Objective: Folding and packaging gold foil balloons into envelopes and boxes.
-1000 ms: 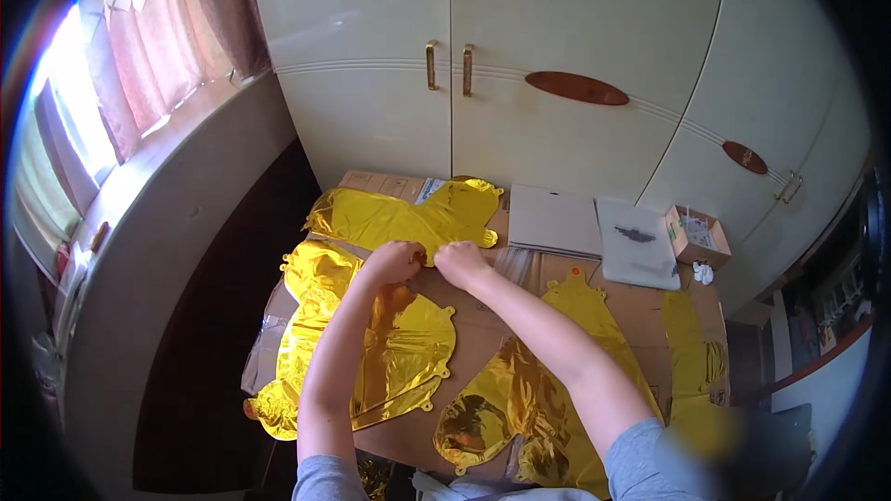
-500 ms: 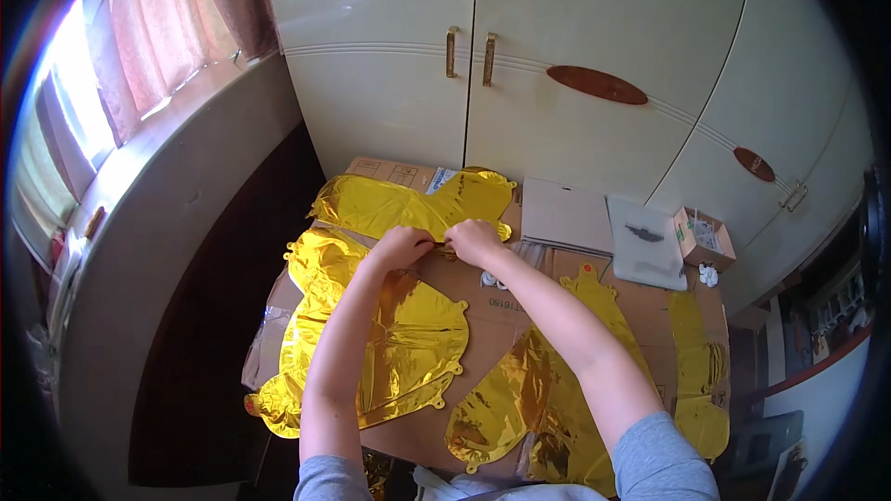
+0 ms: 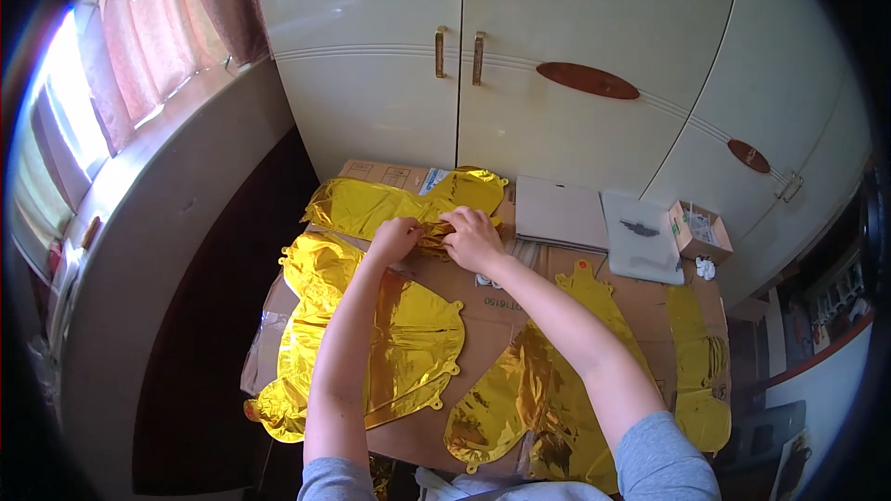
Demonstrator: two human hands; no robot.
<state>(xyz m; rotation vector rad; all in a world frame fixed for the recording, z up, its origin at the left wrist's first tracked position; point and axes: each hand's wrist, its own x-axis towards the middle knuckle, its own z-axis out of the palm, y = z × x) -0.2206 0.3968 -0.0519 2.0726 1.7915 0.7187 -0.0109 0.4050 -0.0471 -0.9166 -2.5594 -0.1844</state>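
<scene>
A flat gold foil balloon [image 3: 367,205] lies at the far side of the cardboard-covered table. At its near edge my left hand [image 3: 396,241] is closed, its fingertips pinching the foil. My right hand [image 3: 475,239] is beside it on the right, fingers bent over a crumpled fold of the same balloon; its fingertips are partly hidden in the foil. Under and left of my left arm spreads a second, wrinkled gold foil balloon [image 3: 418,329] with small tabs along its edge. Another gold foil balloon [image 3: 566,399] lies beneath my right forearm.
Cardboard [image 3: 492,325] covers the table. Back right are a grey-beige flat folder or box [image 3: 561,211], a pale flat packet [image 3: 642,239], a small open box [image 3: 701,232] and a crumpled white piece [image 3: 705,268]. A gold foil strip [image 3: 698,371] lies at right. Cabinet doors [image 3: 585,139] rise behind.
Both hands have moved slightly apart at the near edge of the far balloon. More crumpled foil shows between them, and my right fingers now reach farther over it.
</scene>
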